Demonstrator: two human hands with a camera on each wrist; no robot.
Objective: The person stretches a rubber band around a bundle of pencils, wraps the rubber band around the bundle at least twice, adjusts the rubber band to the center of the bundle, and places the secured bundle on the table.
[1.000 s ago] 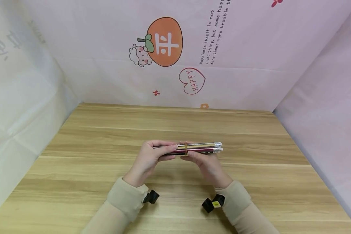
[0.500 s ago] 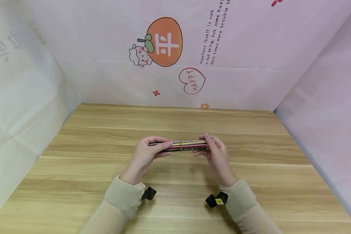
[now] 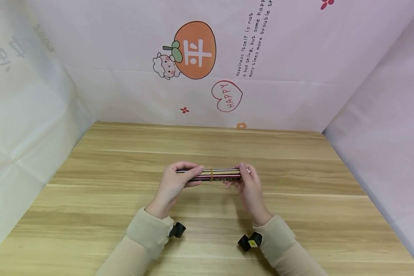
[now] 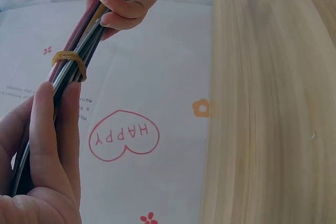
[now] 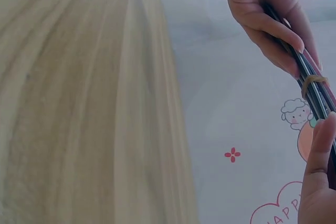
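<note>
A bundle of pencils (image 3: 224,174) in dark, red and yellow stripes is held level above the table. Around its middle is a tan rubber band (image 3: 211,174), wrapped more than once as the left wrist view shows (image 4: 69,62). My left hand (image 3: 172,184) grips the left part of the bundle, thumb on the near side and fingers behind. At the eraser end on the right, my right hand (image 3: 252,189) holds the pencils between thumb and fingers, covering most of the metal ferrules. The band sits between the two hands, touched by neither.
Below the hands lies a wood-grain table (image 3: 207,145). A white printed cloth (image 3: 279,96) hangs behind it and along both sides. Small black cameras (image 3: 177,230) are strapped at both sleeve cuffs.
My right hand has moved from beside the rubber band out to the eraser end and now covers it. The bundle has shifted slightly left with my left hand.
</note>
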